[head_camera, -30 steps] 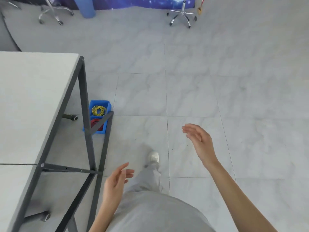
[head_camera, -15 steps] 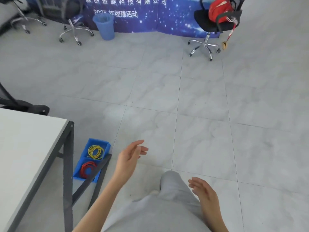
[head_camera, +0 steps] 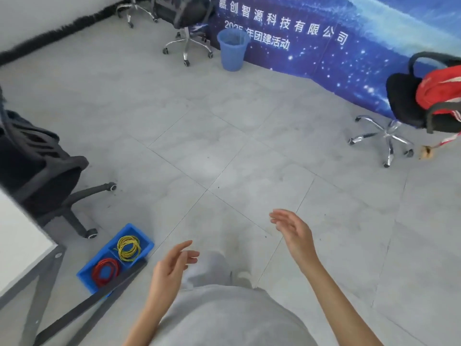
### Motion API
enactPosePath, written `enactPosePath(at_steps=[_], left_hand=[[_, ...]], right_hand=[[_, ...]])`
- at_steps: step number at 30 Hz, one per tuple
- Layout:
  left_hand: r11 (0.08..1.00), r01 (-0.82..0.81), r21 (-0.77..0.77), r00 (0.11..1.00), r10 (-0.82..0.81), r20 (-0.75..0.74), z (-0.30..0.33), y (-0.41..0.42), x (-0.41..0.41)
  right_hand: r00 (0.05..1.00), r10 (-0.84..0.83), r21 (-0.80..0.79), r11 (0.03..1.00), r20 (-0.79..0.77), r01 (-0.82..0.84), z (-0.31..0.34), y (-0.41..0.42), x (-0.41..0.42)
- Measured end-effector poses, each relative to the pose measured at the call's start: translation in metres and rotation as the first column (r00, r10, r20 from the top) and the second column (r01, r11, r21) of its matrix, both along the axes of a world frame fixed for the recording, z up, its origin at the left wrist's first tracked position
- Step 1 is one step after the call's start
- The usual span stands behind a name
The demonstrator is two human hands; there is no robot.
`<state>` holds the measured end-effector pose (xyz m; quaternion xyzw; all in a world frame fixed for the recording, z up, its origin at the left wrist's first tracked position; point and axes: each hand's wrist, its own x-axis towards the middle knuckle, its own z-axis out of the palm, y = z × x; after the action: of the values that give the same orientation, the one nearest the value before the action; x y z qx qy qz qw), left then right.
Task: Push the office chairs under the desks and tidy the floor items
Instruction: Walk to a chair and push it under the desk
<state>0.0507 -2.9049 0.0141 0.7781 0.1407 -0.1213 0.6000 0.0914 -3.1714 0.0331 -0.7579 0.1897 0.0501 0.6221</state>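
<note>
A black office chair (head_camera: 37, 168) stands at the left beside the white desk (head_camera: 17, 248), partly tucked against it. A second black chair (head_camera: 404, 108) with a chrome base stands at the right and carries a red bag (head_camera: 439, 88). A third chair (head_camera: 185, 21) is at the back near the banner. A blue bin (head_camera: 138, 239) holding yellow and red cable coils lies on the floor by the desk leg. My left hand (head_camera: 172, 268) and my right hand (head_camera: 294, 233) hang in front of me, fingers apart, holding nothing.
A blue waste basket (head_camera: 233, 49) stands against the blue banner (head_camera: 324, 46) at the back. The desk's grey diagonal braces (head_camera: 82, 308) reach out at the lower left. A small brown tag (head_camera: 426, 152) dangles near the right chair. Grey tiled floor fills the middle.
The view has swung up and left, bringing the left chair and the banner into sight. My right hand has risen and moved forward; my left hand has dropped lower.
</note>
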Motion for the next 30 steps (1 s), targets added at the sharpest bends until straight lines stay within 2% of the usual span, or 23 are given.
enactPosePath(at_steps=[7, 12, 17, 23, 28, 30], left_hand=[[0.973, -0.23, -0.033, 0.973, 0.229, -0.038, -0.017, -0.041, 0.146], [0.979, -0.195, -0.058, 0.98, 0.191, -0.056, -0.029, -0.057, 0.296], [0.986, -0.16, -0.043, 0.987, 0.16, -0.002, 0.001, -0.066, 0.455], [0.977, -0.21, -0.033, 0.977, 0.21, 0.024, 0.009, -0.061, 0.589], [0.898, -0.44, -0.012, 0.897, 0.439, -0.042, -0.012, -0.041, 0.646], [0.795, -0.606, 0.011, 0.791, 0.604, -0.102, -0.021, -0.035, 0.659]], right_hand=[[0.984, 0.179, -0.012, 0.984, 0.02, -0.178, -0.008, -0.026, 0.202], [0.98, 0.179, -0.018, 0.983, -0.084, -0.181, -0.03, -0.035, 0.301], [0.974, 0.167, -0.016, 0.985, -0.151, -0.172, -0.028, -0.055, 0.4], [0.953, 0.257, -0.022, 0.964, -0.162, -0.264, -0.038, -0.045, 0.554], [0.845, 0.52, 0.019, 0.853, -0.129, -0.522, -0.037, 0.011, 0.709], [0.736, 0.663, 0.045, 0.746, -0.138, -0.664, -0.029, 0.049, 0.775]])
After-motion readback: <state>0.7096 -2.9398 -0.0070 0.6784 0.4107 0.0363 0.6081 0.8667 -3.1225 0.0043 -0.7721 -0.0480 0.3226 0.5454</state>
